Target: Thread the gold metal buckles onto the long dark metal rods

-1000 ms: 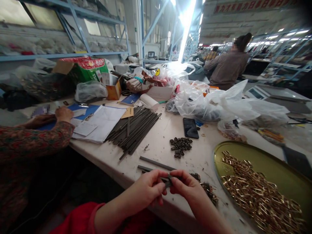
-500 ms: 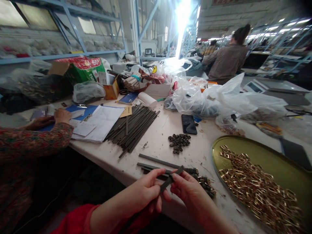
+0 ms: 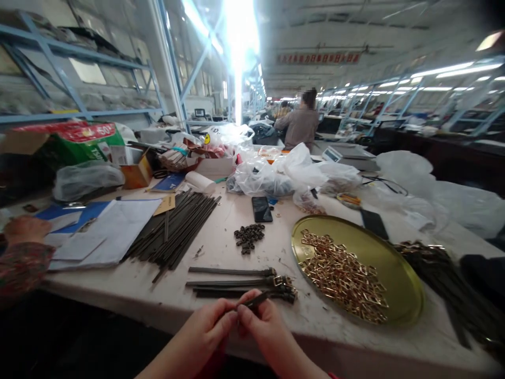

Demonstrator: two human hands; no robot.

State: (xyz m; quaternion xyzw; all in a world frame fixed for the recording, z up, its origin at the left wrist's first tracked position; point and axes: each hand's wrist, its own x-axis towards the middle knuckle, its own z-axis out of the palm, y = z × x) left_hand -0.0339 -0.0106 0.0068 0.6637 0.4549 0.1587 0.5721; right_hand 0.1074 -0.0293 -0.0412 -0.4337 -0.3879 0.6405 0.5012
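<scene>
Left hand (image 3: 211,322): thumb and fingers pinched on one end of the short visible stretch of dark strap (image 3: 255,300), just above the counter's (image 3: 224,237) near edge.
Right hand (image 3: 260,319): closed on the same strap, its fingertips meeting those of the left — the exact fold between them is hidden.
Held strap: slants up to the right out of the fingers, in front of the buckled straps.
Buckled straps (image 3: 232,283): a few lying side by side just beyond the hands, gold buckles at their right ends.
Loops (image 3: 248,238): a small heap of dark pieces farther back, near the phone (image 3: 262,209).
Phone: face up, dark screen, behind the loops.
Tray (image 3: 379,237): round, gold-coloured, right of the loops, with a spread of gold buckles (image 3: 343,279) in it.
Loose strips (image 3: 177,226): a thick fan of dark lengths left of the loops, partly beside white papers (image 3: 126,223).
Co-worker's hand (image 3: 27,230): at the far left, near the papers — patterned sleeve (image 3: 26,266) below it.
Plastic bags (image 3: 276,173): crumpled, clear, along the back of the counter.
Standing person (image 3: 302,126): beyond the bags, in a greyish-brown top.
</scene>
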